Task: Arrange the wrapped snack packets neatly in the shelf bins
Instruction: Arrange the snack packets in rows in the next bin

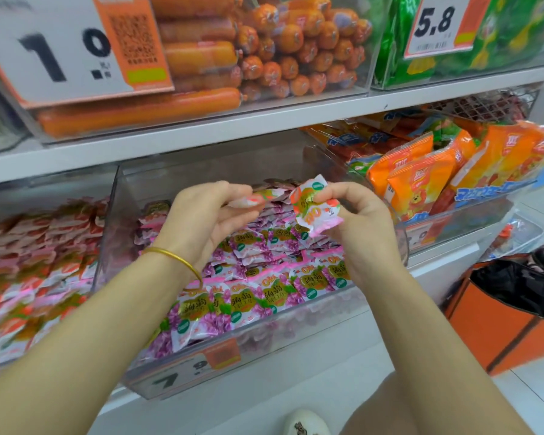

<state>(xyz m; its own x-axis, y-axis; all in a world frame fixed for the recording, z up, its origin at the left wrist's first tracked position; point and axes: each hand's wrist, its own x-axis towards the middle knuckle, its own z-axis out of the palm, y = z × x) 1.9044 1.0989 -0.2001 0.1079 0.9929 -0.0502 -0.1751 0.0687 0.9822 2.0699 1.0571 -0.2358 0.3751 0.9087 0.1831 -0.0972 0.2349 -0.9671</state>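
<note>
Orange-and-white wrapped packet (pixel 314 204) is pinched between the thumb and fingers of the right hand (pixel 355 224), held up over the clear middle bin (pixel 182 368), and the left hand (pixel 206 219) has its fingertips closed on another orange-tipped packet (pixel 252 199) right beside it. Below both hands the bin is full of purple packets (pixel 248 296) in rough rows, gold bangle (pixel 173 257) on the left wrist. Left bin (pixel 29 265) holds pink-orange packets, orange sausages (pixel 201 58) sit on the shelf above

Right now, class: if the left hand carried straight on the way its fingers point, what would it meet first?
The left hand points rightward, so it would probably first meet the orange-printed packet pinched by the right hand. Depth is unclear, though.
</note>
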